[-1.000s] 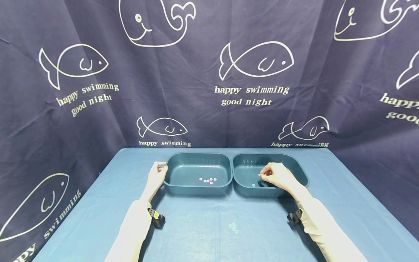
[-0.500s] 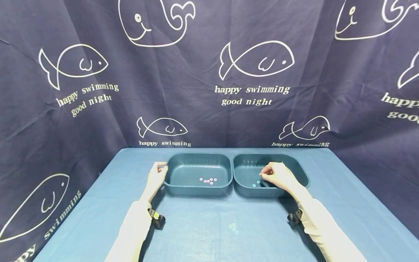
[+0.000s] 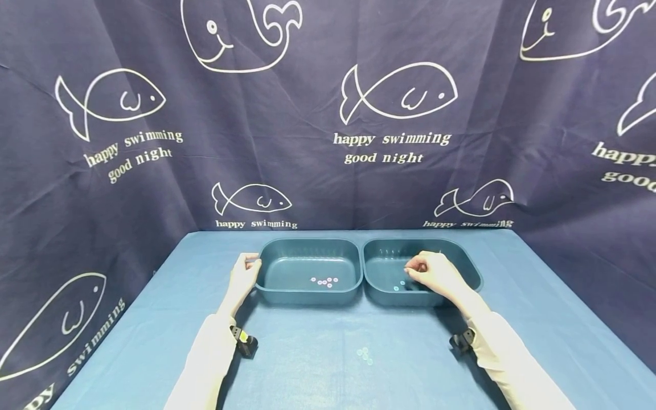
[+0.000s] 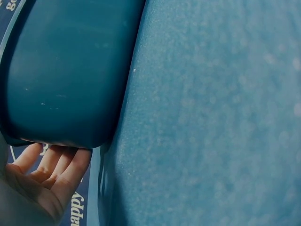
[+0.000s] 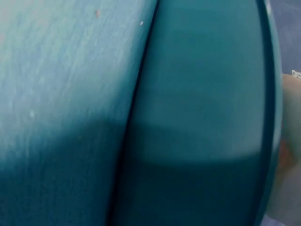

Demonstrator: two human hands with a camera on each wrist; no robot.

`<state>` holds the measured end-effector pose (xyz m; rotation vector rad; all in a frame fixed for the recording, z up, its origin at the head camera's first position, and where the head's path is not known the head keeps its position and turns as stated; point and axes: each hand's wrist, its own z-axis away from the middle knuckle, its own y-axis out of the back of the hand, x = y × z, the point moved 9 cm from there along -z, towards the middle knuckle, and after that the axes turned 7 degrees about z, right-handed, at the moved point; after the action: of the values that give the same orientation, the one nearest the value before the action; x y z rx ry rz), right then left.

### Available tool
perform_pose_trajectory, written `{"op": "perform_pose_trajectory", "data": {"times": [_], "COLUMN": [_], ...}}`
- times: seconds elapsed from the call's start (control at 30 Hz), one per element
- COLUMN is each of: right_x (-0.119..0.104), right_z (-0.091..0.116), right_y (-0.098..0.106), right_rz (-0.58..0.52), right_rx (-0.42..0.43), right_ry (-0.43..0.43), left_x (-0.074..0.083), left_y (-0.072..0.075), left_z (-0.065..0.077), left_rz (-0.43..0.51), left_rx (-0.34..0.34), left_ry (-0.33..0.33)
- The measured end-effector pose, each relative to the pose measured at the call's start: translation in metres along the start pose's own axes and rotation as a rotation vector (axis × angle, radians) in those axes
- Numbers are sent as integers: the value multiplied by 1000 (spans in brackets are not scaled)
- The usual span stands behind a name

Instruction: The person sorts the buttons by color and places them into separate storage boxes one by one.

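My left hand (image 3: 244, 276) touches the left end of the left dark teal bin (image 3: 307, 297). In the left wrist view its fingers (image 4: 70, 176) reach nearly straight to the bin's outer end wall, the thumb mostly hidden. Over the right teal bin (image 3: 405, 299), my right hand (image 3: 433, 272) hangs with curled fingers, thumb and index fingertips together; no object shows between them. Below those fingertips, two small blue ring-like pieces, a nearer one (image 3: 396, 288) and a farther one (image 3: 402, 283), lie on the bin floor. The right wrist view shows mostly this bin's outer wall (image 5: 202, 94).
Several small pink ring-like pieces (image 3: 329, 280) lie inside the left bin. A cluster of pale green ones (image 3: 365, 356) sits on the blue tablecloth (image 3: 307, 364) in front. Both bins stand side by side near a dark fish-print curtain (image 3: 307, 114).
A second blue piece, one second ago at the right fingertips, now lies on the right bin's floor. The right hand has barely moved; the left hand stays at its bin. The head view shifts slightly.
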<state>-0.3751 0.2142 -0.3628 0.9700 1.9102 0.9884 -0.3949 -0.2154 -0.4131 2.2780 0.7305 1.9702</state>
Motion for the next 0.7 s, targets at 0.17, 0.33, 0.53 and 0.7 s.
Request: {"op": "perform_pose_trajectory", "data": {"times": [0.17,0.33,0.53,0.7], "right_x": [-14,-31,-50,-66], "right_z": [3,8,14,20], "right_y": [9,14,18,19], "right_rz": [-53,-127,-209,-257], "right_rx": [45,61,86,86], "right_ry": [52,94,172,230], "left_x": [-1,-2,-2,-2], "left_y": [0,0,1,0], "left_z": [0,0,0,-1], "left_rz": [8,9,1,7], "left_rx": [-1,0,3,-8], "left_ry": [-5,-2,-6,0]}}
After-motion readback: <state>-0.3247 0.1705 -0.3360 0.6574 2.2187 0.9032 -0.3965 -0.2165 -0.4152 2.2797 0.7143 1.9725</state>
